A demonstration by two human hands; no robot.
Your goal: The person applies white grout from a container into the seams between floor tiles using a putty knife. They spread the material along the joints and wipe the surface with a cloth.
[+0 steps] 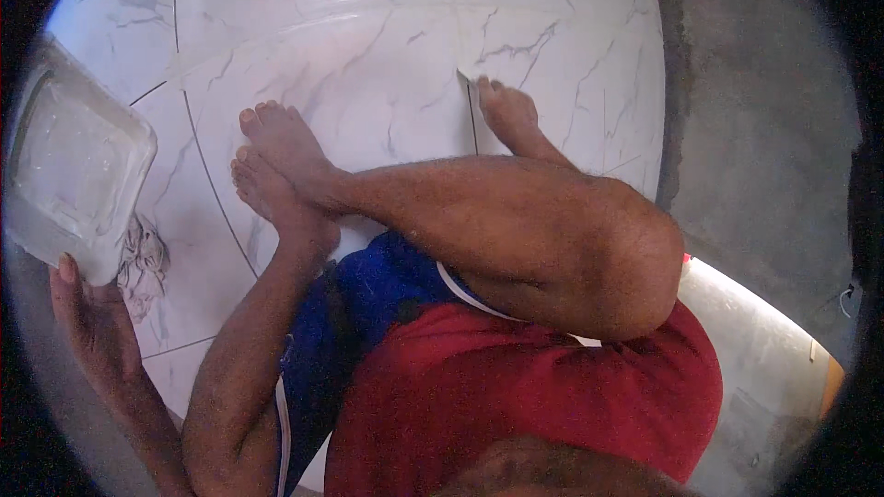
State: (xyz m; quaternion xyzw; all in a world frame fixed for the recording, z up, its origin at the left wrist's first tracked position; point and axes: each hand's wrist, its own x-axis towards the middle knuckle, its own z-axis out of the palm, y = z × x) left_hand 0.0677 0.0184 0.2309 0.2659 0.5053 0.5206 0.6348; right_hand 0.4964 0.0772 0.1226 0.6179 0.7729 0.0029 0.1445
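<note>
At the far left is a whitish, see-through plastic tub [81, 152], tilted, with a pale, wet-looking film inside. My left hand [92, 327] grips its near corner, the thumb over the rim. Out in front, beyond my bent right knee, my right hand [509, 115] is closed on a small, thin, flat blade [464, 77]. Only a pale corner of this blade shows. It touches the floor tiles [405, 83] at the top of a dark, narrow joint [473, 115].
A crumpled pale cloth [143, 267] lies beside the tub. My crossed bare feet [285, 152] rest on the white marbled tiles, near another dark joint [204, 161]. Rough grey concrete [760, 120] borders the tiles on the right. A pale, shiny slab [750, 340] stands at lower right.
</note>
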